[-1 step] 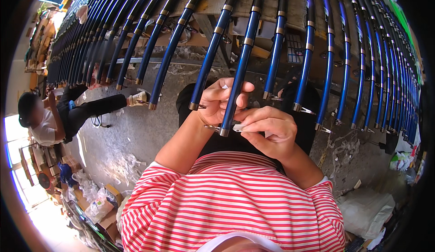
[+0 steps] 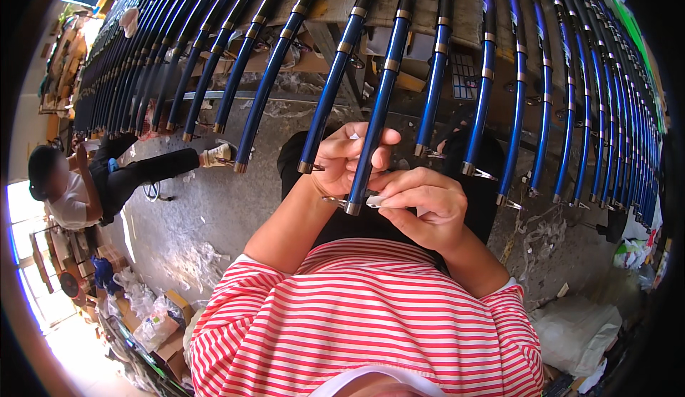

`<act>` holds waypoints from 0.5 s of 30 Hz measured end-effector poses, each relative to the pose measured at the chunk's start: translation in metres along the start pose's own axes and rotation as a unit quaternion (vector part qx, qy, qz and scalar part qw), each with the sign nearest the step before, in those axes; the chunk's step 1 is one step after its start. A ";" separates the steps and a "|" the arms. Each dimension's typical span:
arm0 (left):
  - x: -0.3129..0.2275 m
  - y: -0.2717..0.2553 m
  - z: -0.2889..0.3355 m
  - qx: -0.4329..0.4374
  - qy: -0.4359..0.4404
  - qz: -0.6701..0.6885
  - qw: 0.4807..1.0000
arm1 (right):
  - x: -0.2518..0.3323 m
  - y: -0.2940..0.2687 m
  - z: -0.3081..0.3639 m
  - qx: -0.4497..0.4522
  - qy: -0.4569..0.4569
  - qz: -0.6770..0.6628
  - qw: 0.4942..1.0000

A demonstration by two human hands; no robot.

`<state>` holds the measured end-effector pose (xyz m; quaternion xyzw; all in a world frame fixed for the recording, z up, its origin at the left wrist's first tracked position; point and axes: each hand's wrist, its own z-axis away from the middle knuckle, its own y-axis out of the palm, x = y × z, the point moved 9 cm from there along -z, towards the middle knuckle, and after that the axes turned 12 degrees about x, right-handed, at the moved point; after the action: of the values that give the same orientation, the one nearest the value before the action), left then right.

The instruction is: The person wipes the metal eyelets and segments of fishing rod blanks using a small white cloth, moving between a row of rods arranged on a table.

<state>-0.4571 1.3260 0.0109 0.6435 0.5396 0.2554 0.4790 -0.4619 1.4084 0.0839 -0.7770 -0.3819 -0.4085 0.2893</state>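
L hand [image 2: 349, 156] & R hand [image 2: 422, 204] raised together, fingers curled.

The person wears a short-sleeved shirt [image 2: 371, 318] with thin red and white stripes running across the chest and both sleeves. A plain white collar edge [image 2: 371, 385] shows at the bottom of the view. The sleeves end above the elbows, leaving both forearms bare. Below the shirt, dark black trousers [image 2: 399, 225] cover the lap. The left hand [image 2: 349, 156] and right hand [image 2: 422, 208] wear no gloves, rings or watch.
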 end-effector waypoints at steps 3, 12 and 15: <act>0.001 -0.001 -0.001 -0.010 0.006 0.003 1.000 | -0.003 0.000 0.001 -0.008 -0.001 -0.009 1.000; -0.001 -0.005 -0.001 -0.011 0.012 -0.003 1.000 | -0.002 0.003 0.002 0.006 0.002 -0.022 1.000; -0.001 -0.002 -0.003 -0.001 0.014 0.007 1.000 | -0.002 0.004 0.001 0.007 -0.005 -0.024 1.000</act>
<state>-0.4606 1.3263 0.0103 0.6431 0.5418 0.2683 0.4700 -0.4589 1.4063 0.0811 -0.7676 -0.4043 -0.4089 0.2831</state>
